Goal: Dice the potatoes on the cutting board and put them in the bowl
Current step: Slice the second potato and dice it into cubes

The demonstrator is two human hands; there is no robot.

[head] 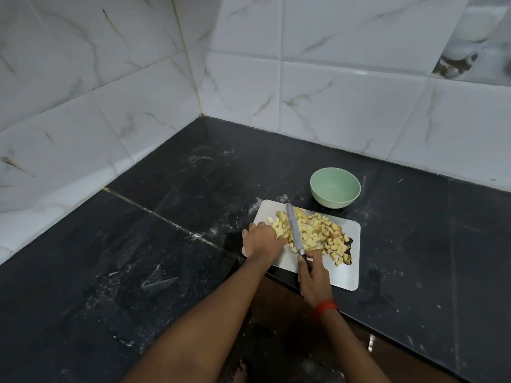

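- right grip [313, 275] is wrapped round the dark handle of the knife [295, 230]; the blade points away from the person and lies across the heap
- left grip [262, 239] sits just left of the blade, knuckles up, fingers bent down into the left side of the heap; whether it holds any pieces cannot be told
- potato dice [318, 236] lie heaped in the middle of the cutting board [343, 275], most of them right of the blade; a larger skin-on piece [302, 215] shows at the far end, likely not yet cut
- the board lies at the near edge of the tabletop [166, 244], and its near corner seems to jut over that edge
- bowl [335, 201] stands empty just beyond the board's far edge, toward the back edge of the tabletop; it lies ahead and slightly right of both grips, roughly along the blade's line, with the right grip nearer; the dice would likely have to travel forward off the far edge
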